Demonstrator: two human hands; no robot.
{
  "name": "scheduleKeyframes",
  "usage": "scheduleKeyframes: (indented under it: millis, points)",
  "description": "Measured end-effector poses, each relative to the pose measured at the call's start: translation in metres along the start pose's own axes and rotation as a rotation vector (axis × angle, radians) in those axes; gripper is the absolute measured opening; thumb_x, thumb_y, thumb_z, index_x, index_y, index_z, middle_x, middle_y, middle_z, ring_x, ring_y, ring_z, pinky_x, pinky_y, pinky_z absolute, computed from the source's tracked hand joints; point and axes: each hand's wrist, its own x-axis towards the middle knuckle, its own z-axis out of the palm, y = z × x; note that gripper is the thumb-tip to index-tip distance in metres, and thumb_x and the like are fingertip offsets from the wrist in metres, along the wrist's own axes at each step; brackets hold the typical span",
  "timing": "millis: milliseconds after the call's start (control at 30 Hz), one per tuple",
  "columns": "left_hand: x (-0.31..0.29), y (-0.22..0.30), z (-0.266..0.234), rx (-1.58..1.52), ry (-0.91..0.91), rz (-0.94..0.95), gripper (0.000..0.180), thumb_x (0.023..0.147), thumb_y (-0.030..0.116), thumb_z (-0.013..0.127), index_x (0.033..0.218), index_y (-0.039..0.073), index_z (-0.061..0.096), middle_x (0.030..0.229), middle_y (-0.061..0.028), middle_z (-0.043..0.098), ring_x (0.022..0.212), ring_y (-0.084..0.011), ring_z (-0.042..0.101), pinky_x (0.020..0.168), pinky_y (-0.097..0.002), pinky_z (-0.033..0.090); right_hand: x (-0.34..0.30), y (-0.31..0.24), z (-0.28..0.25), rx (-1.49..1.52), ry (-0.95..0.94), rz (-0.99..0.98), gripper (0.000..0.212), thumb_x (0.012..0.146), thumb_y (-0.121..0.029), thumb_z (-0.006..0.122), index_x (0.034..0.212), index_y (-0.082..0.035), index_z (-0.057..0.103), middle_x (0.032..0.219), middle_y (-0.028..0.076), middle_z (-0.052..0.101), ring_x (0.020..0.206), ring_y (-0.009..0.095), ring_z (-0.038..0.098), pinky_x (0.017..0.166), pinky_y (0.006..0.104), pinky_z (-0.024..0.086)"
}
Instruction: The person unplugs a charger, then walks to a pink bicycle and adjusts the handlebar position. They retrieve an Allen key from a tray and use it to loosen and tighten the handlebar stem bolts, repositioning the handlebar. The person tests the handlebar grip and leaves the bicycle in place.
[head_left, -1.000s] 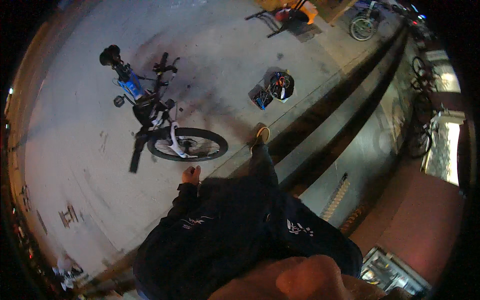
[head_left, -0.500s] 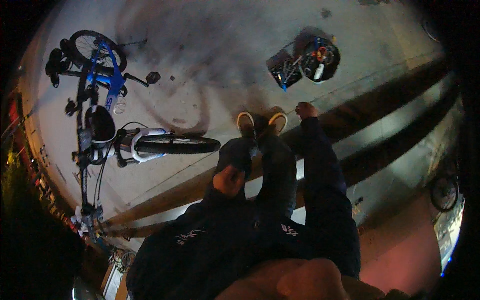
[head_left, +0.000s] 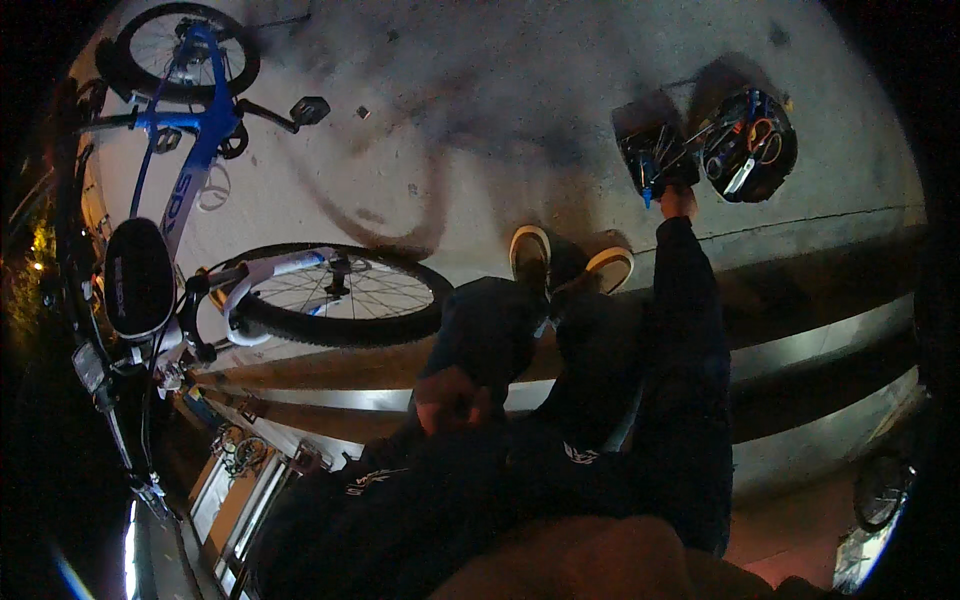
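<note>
My right arm is stretched forward, and my right hand (head_left: 678,203) is at the near edge of a small black open case (head_left: 637,130). Slim tools stand or lie in the case, along with a small blue-tipped item (head_left: 647,190). The fingers of this hand are dark and partly hidden. Beside the case sits a rounded black container (head_left: 778,178) holding orange-handled scissors (head_left: 765,142) and other tools. Near my lap, my left hand (head_left: 450,402) is curled closed in shadow; what it holds, if anything, cannot be made out.
A blue bicycle (head_left: 205,130) stands at the left, its front wheel (head_left: 385,325) reaching toward my legs. A black bag (head_left: 140,277) is on its frame. My shoes (head_left: 530,255) are on concrete beside dark step edges. Another wheel (head_left: 885,495) shows at the far right.
My right hand has moved forward and right, from open ground to the black case. The view has shifted, and the bicycle's front wheel now shows more of its face. My left hand stays near my lap.
</note>
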Motion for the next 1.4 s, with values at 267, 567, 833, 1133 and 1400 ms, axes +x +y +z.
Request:
scheduleKeyframes:
  millis: [267, 567, 833, 1133, 1400]
  points:
    - [0.125, -0.124, 0.011, -0.389, -0.622, -2.796, 0.014, 0.092, 0.018, 0.075, 0.092, 0.006, 0.068, 0.071, -0.0119, 0.066, 0.06, -0.0247, 0.064, 0.055, -0.0371, 0.048, -0.139, -0.07, -0.265, 0.393, -0.276, 0.069, 0.045, 0.095, -0.047, 0.064, 0.117, -0.007, 0.067, 0.109, 0.027, 0.071, 0.102, 0.048, 0.067, 0.084, 0.0601, 0.052]
    - [0.233, -0.244, -0.021, -0.035, -0.698, -2.076, 0.044, 0.09, 0.011, 0.07, 0.133, 0.012, 0.065, 0.137, -0.0136, 0.057, 0.108, -0.0299, 0.062, 0.089, -0.0391, 0.059, -0.302, -0.252, -0.607, 0.381, -0.301, -0.633, 0.03, 0.093, -0.028, 0.069, 0.108, -0.002, 0.063, 0.09, 0.025, 0.071, 0.082, 0.049, 0.067, 0.071, 0.0584, 0.053]
    - [0.377, -0.232, -0.136, 0.221, -1.188, -2.208, 0.056, 0.085, 0.014, 0.069, 0.141, 0.018, 0.059, 0.139, -0.0074, 0.055, 0.112, -0.0323, 0.059, 0.083, -0.0429, 0.06, -0.459, -0.416, -0.708, 0.086, -0.45, -1.394, 0.029, 0.091, -0.025, 0.069, 0.101, 0.0, 0.059, 0.085, 0.027, 0.069, 0.081, 0.051, 0.067, 0.072, 0.0589, 0.052]
    - [0.667, -0.059, -0.278, 1.269, -0.587, -2.241, 0.042, 0.08, 0.019, 0.078, 0.119, 0.012, 0.064, 0.118, -0.0102, 0.061, 0.105, -0.0345, 0.062, 0.081, -0.0454, 0.058, -0.826, -0.486, -0.716, -0.261, -0.579, -2.053, 0.032, 0.09, -0.03, 0.07, 0.091, 0.002, 0.063, 0.087, 0.028, 0.07, 0.086, 0.05, 0.068, 0.077, 0.0573, 0.053]
    - [0.97, -0.026, -0.356, 2.215, 0.538, -1.602, 0.041, 0.082, 0.008, 0.085, 0.119, 0.007, 0.068, 0.116, -0.0106, 0.063, 0.108, -0.0247, 0.063, 0.088, -0.0353, 0.054, -1.113, -0.475, -0.743, -0.492, -0.983, -2.177, 0.027, 0.09, -0.025, 0.074, 0.095, 0.001, 0.065, 0.09, 0.024, 0.072, 0.086, 0.046, 0.069, 0.077, 0.0514, 0.054]
